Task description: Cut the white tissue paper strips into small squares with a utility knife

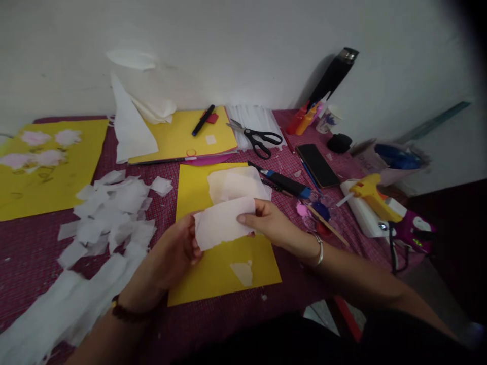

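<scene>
A torn-edged strip of white paper [224, 221] is stretched between my two hands above a yellow sheet [213, 279]. My right hand [272, 223] pinches its right end, thumb on top. At the strip's left end is my left hand [178, 248], its curled fingers partly behind the paper. Just beyond, another white paper piece [234, 183] lies on the yellow sheet. Nearer me, a small pale scrap [242, 272] rests on the same sheet. Many white paper squares [114, 208] are heaped to the left, with longer white strips [64, 304] in front of them.
Black scissors [258, 139] and a cutter knife [287, 183] lie behind my hands. To the right are a phone [317, 165], a yellow glue gun [373, 195] and paint pots [321, 210]. A yellow sheet with pinkish flowers [72, 177] is at left. The wall closes off the back.
</scene>
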A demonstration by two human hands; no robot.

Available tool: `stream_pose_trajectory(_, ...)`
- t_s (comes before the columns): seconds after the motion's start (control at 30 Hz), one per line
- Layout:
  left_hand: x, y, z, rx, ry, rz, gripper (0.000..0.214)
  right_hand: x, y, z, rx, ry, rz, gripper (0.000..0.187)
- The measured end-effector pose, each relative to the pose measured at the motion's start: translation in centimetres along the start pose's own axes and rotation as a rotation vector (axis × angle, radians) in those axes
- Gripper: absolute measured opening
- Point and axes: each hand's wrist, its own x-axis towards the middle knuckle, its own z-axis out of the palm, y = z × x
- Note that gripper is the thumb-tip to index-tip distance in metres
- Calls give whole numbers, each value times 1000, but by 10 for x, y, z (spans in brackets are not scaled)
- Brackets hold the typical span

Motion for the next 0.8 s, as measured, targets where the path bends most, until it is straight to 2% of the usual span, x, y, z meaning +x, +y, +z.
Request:
stream_pose_trajectory(0.1,0,-10,2,103,0,-44,28,-2,-1,-1,-48,-5,-6,31)
stream_pose_trajectory(0.2,-1,-15,5,154,84,-10,22,-3,0,0,-82,-22,1,29)
stream_pose_trajectory(0.43,-3,-16,0,167,159,-18,29,-3,0,-1,-125,-42,44,24)
stream_pose_trajectory(0.57,-1,-15,-1,182,213,70,31,-4,-2,-1,-117,-45,40,23)
stream_pose_trajectory(0.8,-4,-9,4,116,265,93,24,-3,-1,-3,-83,-31,48,21)
